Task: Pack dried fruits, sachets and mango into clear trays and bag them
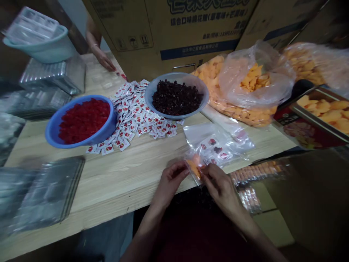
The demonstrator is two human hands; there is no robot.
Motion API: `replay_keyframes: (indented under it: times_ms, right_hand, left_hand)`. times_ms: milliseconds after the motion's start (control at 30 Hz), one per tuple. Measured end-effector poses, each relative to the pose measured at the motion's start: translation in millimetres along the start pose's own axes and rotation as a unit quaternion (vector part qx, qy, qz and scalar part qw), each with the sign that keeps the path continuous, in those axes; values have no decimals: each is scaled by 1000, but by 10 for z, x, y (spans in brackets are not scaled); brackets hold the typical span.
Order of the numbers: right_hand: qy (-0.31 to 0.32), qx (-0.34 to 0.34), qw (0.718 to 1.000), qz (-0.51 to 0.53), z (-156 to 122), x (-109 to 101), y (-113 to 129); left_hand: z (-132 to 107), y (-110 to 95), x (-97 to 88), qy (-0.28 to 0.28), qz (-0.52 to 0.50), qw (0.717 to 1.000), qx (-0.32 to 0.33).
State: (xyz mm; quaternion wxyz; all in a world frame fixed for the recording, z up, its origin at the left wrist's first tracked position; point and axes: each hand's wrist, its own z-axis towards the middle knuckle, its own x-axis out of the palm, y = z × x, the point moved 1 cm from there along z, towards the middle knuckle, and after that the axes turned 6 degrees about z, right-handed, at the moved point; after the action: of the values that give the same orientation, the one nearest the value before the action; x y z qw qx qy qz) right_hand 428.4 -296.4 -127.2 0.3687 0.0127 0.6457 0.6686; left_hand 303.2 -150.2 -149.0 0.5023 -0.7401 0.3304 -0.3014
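Observation:
Near the table's front edge, a small clear plastic bag (195, 169) with orange pieces in it is held between my two hands. My left hand (173, 176) pinches its left side between thumb and fingers. On the right side, my right hand (218, 182) grips the bag, its fingers closed by the orange pieces. Just beyond lies a flat clear bag (218, 151) with several small red and dark pieces and packets showing in it. Farther back are a bowl of dark red pieces (177, 96) and a heap of small printed sachets (136, 112).
A blue basin (107, 133) of red pieces stands left. Stacked clear plastic trays (54, 193) lie at the left edge. Large bags of orange pieces (253, 83) and an open box (302, 123) are on the right. Another person's hand (105, 60) is at the back. Cardboard cartons (152, 40) stand behind.

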Motion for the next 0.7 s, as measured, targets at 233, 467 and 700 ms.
replay_keyframes:
  times_ms: [233,467,700]
  right_hand:
    - [45,-27,997,62,-52,173,192]
    - [22,-2,992,-120,-190,256,214]
    - [-3,-10,977,-211,-373,105,405]
  left_hand:
    - [64,172,109,-149,-94,984,15]
    - [-92,53,147,-120,-99,988,-13]
    - [-392,-279,436,-84,2,996,28]
